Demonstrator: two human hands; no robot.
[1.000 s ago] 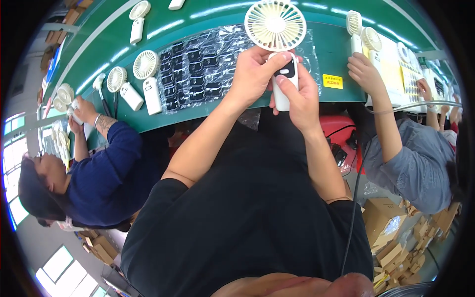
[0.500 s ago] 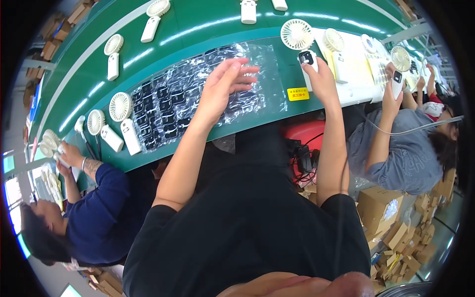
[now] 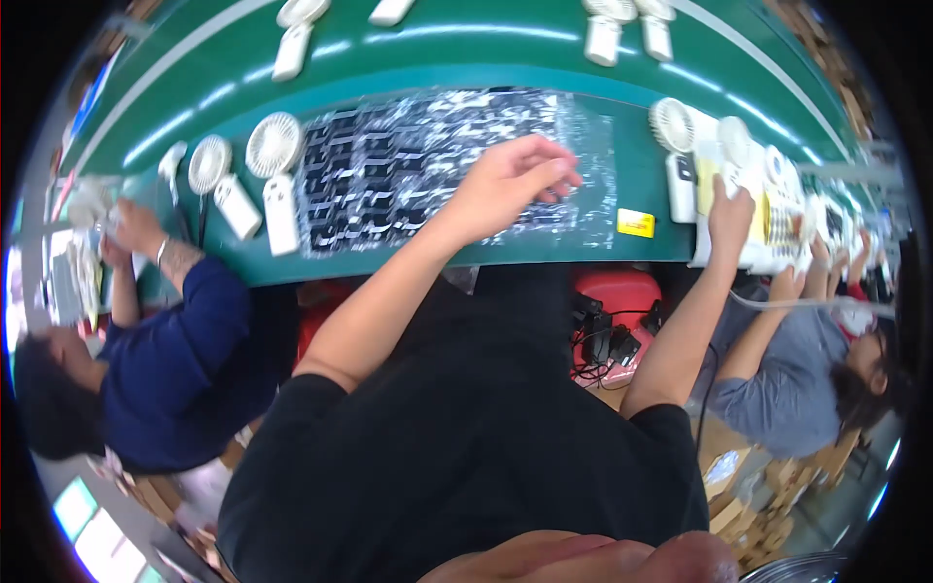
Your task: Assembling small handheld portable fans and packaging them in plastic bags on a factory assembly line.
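Observation:
My left hand (image 3: pixel 515 187) hovers over the right half of a clear plastic sheet of pockets (image 3: pixel 583 175), its fingers loosely curled and apart, holding nothing that I can see. Black parts (image 3: pixel 340 180) fill the sheet's left side in rows. To the right, my right hand (image 3: pixel 731 214) is closed at the handle of a pale handheld fan (image 3: pixel 736 141); the hand hides most of that handle. Just left of it, another white handheld fan (image 3: pixel 682 189) with a dark panel lies on the green bench, untouched.
Two more fans (image 3: pixel 281 214) (image 3: pixel 233 206) lie left of the sheet. Several fans (image 3: pixel 603 41) lie along the far green belt. A yellow card (image 3: pixel 636 222) sits at the front edge. Co-workers sit on both sides: a navy sleeve (image 3: pixel 216 306) left, a grey shirt (image 3: pixel 797 360) right.
My right hand has let go of the fan with the dark panel and moved right to another fan. My left hand's spread fingers have curled in. The whole view has shifted.

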